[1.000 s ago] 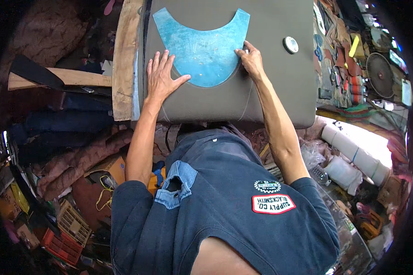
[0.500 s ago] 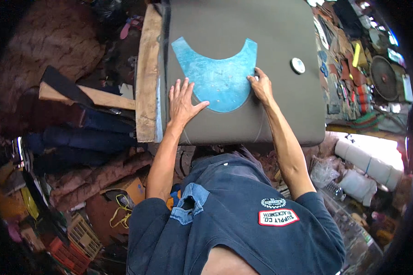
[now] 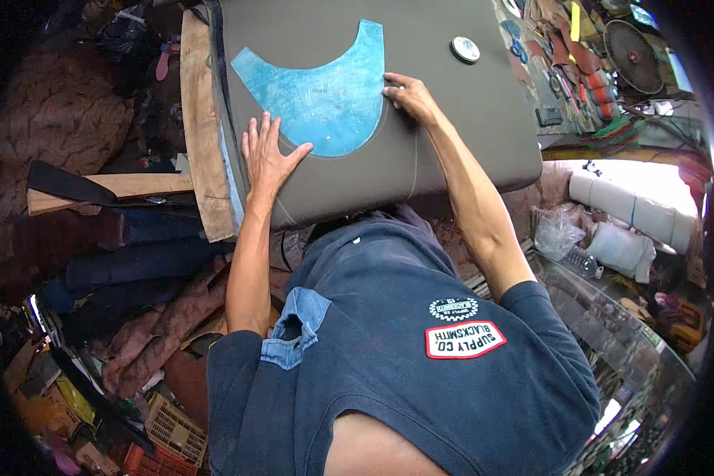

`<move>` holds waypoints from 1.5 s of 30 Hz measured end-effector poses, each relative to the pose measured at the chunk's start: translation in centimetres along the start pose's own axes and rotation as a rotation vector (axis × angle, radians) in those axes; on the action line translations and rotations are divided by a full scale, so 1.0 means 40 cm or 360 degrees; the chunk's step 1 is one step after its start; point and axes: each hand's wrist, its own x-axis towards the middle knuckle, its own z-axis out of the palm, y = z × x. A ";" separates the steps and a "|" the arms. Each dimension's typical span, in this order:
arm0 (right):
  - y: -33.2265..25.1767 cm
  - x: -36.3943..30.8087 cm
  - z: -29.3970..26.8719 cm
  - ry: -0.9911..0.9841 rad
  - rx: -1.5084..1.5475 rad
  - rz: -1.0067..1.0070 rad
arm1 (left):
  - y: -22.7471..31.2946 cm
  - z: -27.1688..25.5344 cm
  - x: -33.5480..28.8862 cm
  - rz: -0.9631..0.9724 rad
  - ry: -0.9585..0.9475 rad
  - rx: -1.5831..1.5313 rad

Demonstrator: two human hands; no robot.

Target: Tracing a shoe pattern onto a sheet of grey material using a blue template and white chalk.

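Note:
A flat blue U-shaped template [image 3: 317, 99] lies on a dark grey-brown sheet [image 3: 460, 119] that looks like leather or vinyl. My left hand [image 3: 271, 163] rests at its lower left edge, fingers spread, with the thumb reaching onto the blue piece. Against the template's right edge, my right hand [image 3: 412, 97] has its fingers curled together in a pinch; whatever may be between them is too small to make out. A faint curved line follows the template's lower right rim, and pale lines mark the sheet nearer to me.
A small round tin [image 3: 465, 50] sits on the sheet at the right. Wooden boards [image 3: 204, 127] border the left side. Further right are tools, scraps and a round fan [image 3: 633, 55]. White rolls [image 3: 635, 202] and a plastic crate [image 3: 174, 430] lie lower down.
The whole view has shifted, so sheet, template and hands appear higher and further left, slightly turned. Both hands keep nearly the same places at the template's edges.

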 end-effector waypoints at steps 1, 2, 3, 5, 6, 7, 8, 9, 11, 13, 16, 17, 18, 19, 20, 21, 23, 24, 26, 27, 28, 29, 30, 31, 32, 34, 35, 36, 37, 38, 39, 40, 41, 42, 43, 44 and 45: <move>-0.002 0.002 -0.003 -0.0093 0.0228 0.0052 | 0.000 0.003 -0.001 0.0001 -0.0002 0.0004; -0.003 0.003 -0.005 -0.0185 0.0455 0.0102 | 0.000 0.004 0.001 0.0003 0.0001 0.0003; -0.001 -0.001 -0.010 -0.0184 0.0459 0.0099 | 0.001 0.006 0.004 0.0006 0.0006 0.0002; -0.033 -0.035 -0.013 -0.0304 0.0831 0.0342 | -0.002 0.006 0.004 -0.0028 -0.0032 -0.0025; -0.027 -0.031 -0.009 -0.0312 0.0831 0.0336 | -0.003 0.006 0.008 -0.0055 -0.0069 -0.0059; -0.015 -0.034 -0.009 -0.0333 0.0984 0.0368 | -0.001 0.006 0.007 -0.0059 -0.0069 -0.0057; -0.005 -0.034 -0.012 -0.0353 0.1136 0.0397 | 0.002 0.004 0.009 -0.0052 -0.0072 -0.0070; 0.002 -0.029 -0.016 -0.0358 0.1134 0.0392 | 0.005 0.002 0.013 -0.0045 -0.0073 -0.0082; -0.008 -0.032 -0.015 -0.0411 0.1184 0.0404 | 0.006 -0.004 0.010 -0.0058 -0.0071 -0.0087; -0.008 -0.049 -0.017 -0.0460 0.1225 0.0409 | 0.004 -0.007 0.015 -0.0077 -0.0042 -0.0086; -0.004 -0.047 -0.022 -0.0510 0.1171 0.0437 | 0.008 -0.019 -0.004 -0.0111 -0.0112 -0.0112; -0.003 -0.034 -0.028 -0.0367 0.0801 0.0305 | 0.011 -0.024 -0.001 -0.0134 -0.0095 -0.0106; -0.004 -0.009 -0.033 -0.0226 0.0434 0.0164 | 0.013 -0.030 0.003 -0.0150 -0.0127 -0.0099; 0.000 0.024 -0.042 -0.0242 0.0429 0.0150 | 0.018 -0.037 0.009 -0.0154 -0.0164 -0.0094; 0.001 0.065 -0.049 0.0052 0.0075 -0.0102 | 0.022 -0.039 0.009 -0.0143 -0.0147 -0.0103; 0.002 0.105 -0.053 0.0346 -0.0273 -0.0357 | 0.028 -0.045 0.010 -0.0163 -0.0134 -0.0092; -0.073 0.174 -0.079 0.0113 -0.0478 -0.0259 | 0.024 -0.054 0.004 -0.0215 -0.0199 -0.0145; -0.088 0.211 -0.091 0.0106 -0.0607 -0.0287 | 0.026 -0.050 0.012 -0.0172 -0.0098 -0.0139; -0.113 0.273 -0.109 0.0009 -0.0842 -0.0290 | 0.013 -0.041 0.051 -0.0189 -0.0018 -0.0159; -0.093 0.310 -0.116 -0.0031 -0.0804 -0.0288 | 0.002 -0.036 0.084 -0.0167 0.0054 -0.0207; -0.079 0.336 -0.123 -0.0051 -0.0777 -0.0292 | -0.007 -0.039 0.133 -0.0148 0.0076 -0.0158; -0.068 0.350 -0.123 -0.0072 -0.0753 -0.0292 | -0.031 -0.039 0.185 -0.0152 0.0118 -0.0143; -0.091 0.343 -0.118 -0.0108 -0.0757 -0.0268 | -0.060 -0.035 0.225 -0.0172 0.0156 -0.0125; -0.105 0.335 -0.113 -0.0142 -0.0753 -0.0268 | -0.101 -0.032 0.260 -0.0199 0.0170 -0.0090; -0.116 0.333 -0.111 -0.0143 -0.0721 -0.0302 | -0.147 -0.030 0.293 -0.0213 0.0189 -0.0058; -0.114 0.338 -0.111 -0.0140 -0.0698 -0.0335 | -0.211 -0.023 0.334 -0.0239 0.0095 -0.0030; -0.111 0.342 -0.114 -0.0132 -0.0693 -0.0314 | -0.223 -0.023 0.354 -0.0248 0.0017 -0.0004; -0.110 0.343 -0.116 -0.0142 -0.0718 -0.0312 | -0.226 -0.022 0.355 -0.0234 0.0004 -0.0007; -0.106 0.343 -0.116 -0.0149 -0.0743 -0.0296 | -0.225 -0.021 0.356 -0.0255 -0.0065 0.0018; -0.107 0.343 -0.118 -0.0179 -0.0753 -0.0236 | -0.224 -0.019 0.360 -0.0278 -0.0131 0.0045; -0.106 0.344 -0.119 -0.0172 -0.0750 -0.0208 | -0.223 -0.016 0.366 -0.0261 -0.0153 0.0037; -0.110 0.340 -0.120 -0.0176 -0.0721 -0.0203 | -0.224 -0.019 0.367 -0.0248 -0.0149 0.0042; -0.108 0.337 -0.122 -0.0181 -0.0696 -0.0198 | -0.225 -0.021 0.365 -0.0238 -0.0146 0.0044; -0.095 0.338 -0.120 -0.0177 -0.0679 -0.0188 | -0.228 -0.020 0.363 -0.0212 -0.0152 0.0050; -0.095 0.339 -0.121 -0.0166 -0.0679 -0.0171 | -0.230 -0.022 0.366 -0.0197 -0.0161 0.0041; -0.094 0.336 -0.121 -0.0169 -0.0661 -0.0180 | -0.232 -0.021 0.364 -0.0176 -0.0131 0.0043; -0.091 0.335 -0.120 -0.0171 -0.0646 -0.0186 | -0.235 -0.016 0.360 -0.0156 -0.0103 0.0039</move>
